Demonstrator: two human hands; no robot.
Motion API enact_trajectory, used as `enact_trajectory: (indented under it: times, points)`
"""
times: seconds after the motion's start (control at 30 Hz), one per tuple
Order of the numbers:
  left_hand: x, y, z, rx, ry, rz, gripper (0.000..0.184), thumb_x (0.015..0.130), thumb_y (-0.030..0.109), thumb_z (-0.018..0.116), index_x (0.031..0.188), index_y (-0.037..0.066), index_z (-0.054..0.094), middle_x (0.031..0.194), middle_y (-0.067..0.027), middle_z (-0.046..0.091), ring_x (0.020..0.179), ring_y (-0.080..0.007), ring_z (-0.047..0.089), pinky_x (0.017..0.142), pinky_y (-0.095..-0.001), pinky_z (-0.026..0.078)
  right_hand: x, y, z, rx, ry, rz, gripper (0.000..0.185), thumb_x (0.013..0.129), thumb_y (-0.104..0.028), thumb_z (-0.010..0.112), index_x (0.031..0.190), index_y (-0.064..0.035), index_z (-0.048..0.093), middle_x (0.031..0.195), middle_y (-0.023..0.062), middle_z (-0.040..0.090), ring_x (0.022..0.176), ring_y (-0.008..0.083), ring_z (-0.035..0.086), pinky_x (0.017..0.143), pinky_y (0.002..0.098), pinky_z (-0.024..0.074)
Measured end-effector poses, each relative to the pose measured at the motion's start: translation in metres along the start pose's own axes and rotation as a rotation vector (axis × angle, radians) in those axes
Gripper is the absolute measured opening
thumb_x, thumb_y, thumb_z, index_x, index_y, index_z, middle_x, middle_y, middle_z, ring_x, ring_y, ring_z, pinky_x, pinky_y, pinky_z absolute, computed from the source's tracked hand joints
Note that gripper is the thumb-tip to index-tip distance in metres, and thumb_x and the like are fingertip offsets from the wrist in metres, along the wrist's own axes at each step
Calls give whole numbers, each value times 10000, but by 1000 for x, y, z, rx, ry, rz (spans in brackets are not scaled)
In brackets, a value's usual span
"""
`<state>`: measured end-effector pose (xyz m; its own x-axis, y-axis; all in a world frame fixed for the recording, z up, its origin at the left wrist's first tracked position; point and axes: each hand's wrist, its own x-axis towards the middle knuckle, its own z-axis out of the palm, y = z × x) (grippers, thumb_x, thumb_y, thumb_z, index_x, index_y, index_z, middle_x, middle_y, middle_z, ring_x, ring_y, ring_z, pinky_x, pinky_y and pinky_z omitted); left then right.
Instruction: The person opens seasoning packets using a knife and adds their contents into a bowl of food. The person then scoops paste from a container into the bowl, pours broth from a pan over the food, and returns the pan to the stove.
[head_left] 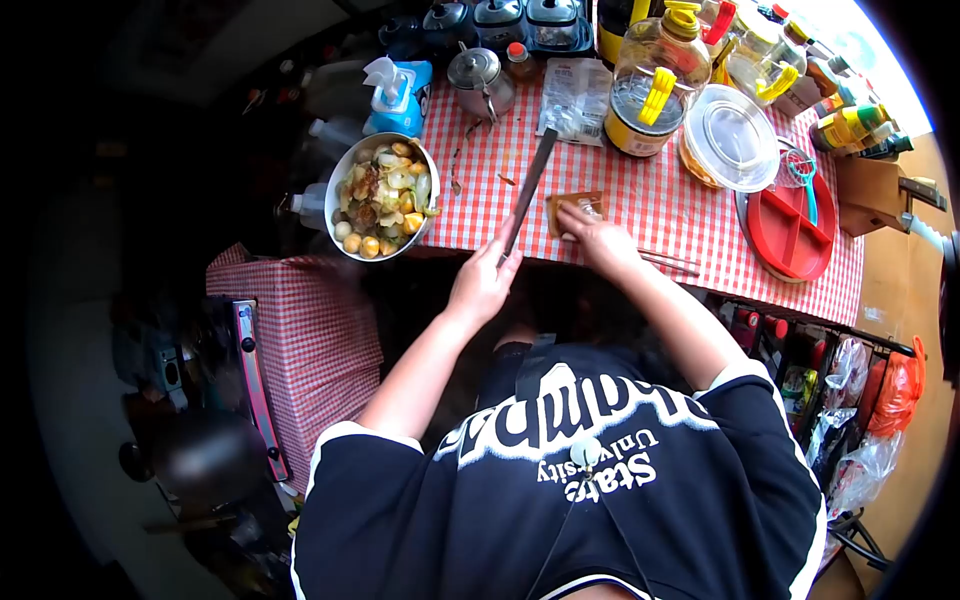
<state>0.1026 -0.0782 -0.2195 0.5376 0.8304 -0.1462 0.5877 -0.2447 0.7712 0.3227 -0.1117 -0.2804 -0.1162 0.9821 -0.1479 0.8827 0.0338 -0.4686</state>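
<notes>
My left hand (484, 282) is closed around a long, narrow dark strip (531, 190), which points up and away over the table; its exact kind does not show. My right hand (601, 240) has its fingers on a small brown packet (587, 203) near the table's front edge, seemingly pinching it. Thin chopsticks (670, 262) lie just right of that hand. To the left, a white bowl (333, 222) holds cooked vegetables and small round brown and pale pieces (370, 245).
The checked tablecloth (480, 215) bears a metal teapot (481, 85), blue wipes pack (399, 97), clear plastic bag (577, 100), large jar (655, 85) and lidded container (730, 140). Rightward are a red divided tray (790, 232) and a knife block (872, 200).
</notes>
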Motion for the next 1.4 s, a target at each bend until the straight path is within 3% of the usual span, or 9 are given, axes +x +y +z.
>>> enact_trajectory:
  times: [0.03,0.1,0.23,0.27,0.5,0.8,1.1,1.23,1.4]
  points:
    - [-3,15,0,-257,-111,-185,498,944,308,451,1383,109,323,738,-23,523,518,-73,492,479,-224,436,-4,-2,2,-17,-40,-77,433,813,-103,491,1246,-116,483,1358,21,419,917,262,622,754,382,511]
    - [1,13,10,-543,-134,-320,496,957,339,413,1365,69,336,697,-1,505,517,-74,494,465,-211,430,-11,-7,5,18,41,-139,443,790,-71,480,1230,-119,497,1325,20,452,970,251,600,776,374,507]
    - [7,5,29,-674,-141,-412,439,961,378,380,1215,27,450,658,-4,487,518,-80,493,465,-212,438,-5,4,8,-9,123,-143,394,788,-84,501,1178,-126,530,1247,19,502,1013,237,575,774,349,506]
    - [7,7,34,-645,-114,-388,419,961,385,376,1145,22,479,663,-6,491,515,-80,495,465,-215,443,-3,5,6,-5,104,-120,383,788,-87,504,1167,-126,535,1233,18,507,1008,236,575,769,346,506]
    - [24,7,52,-550,-119,-435,410,961,388,367,1153,47,492,648,-2,489,502,-77,492,458,-218,445,13,10,-2,34,78,-208,261,797,-106,495,1051,-112,553,1082,35,545,924,248,586,713,358,501]
    - [48,13,53,-535,-109,-473,391,966,373,353,1128,51,507,637,-2,491,493,-82,495,450,-221,443,23,15,10,60,72,-200,267,800,-117,498,1060,-109,558,1068,34,548,909,244,594,710,354,504]
    - [76,5,59,-598,-28,-320,361,969,361,352,1014,42,514,633,-4,498,491,-83,499,444,-227,441,21,17,7,89,118,-243,299,784,-98,495,1076,-101,559,1071,32,553,907,234,599,709,344,508]
    - [57,0,54,-683,-57,-430,356,974,363,337,988,47,499,634,-1,492,494,-80,495,452,-224,441,22,20,9,95,123,-251,314,777,-91,498,1085,-100,557,1094,32,548,911,237,597,720,342,506]
    - [51,-2,60,-656,-43,-364,355,973,371,337,940,54,493,636,-1,488,506,-81,498,465,-219,443,19,17,4,102,93,-225,316,772,-86,501,1083,-95,554,1116,31,542,919,240,596,727,347,506]
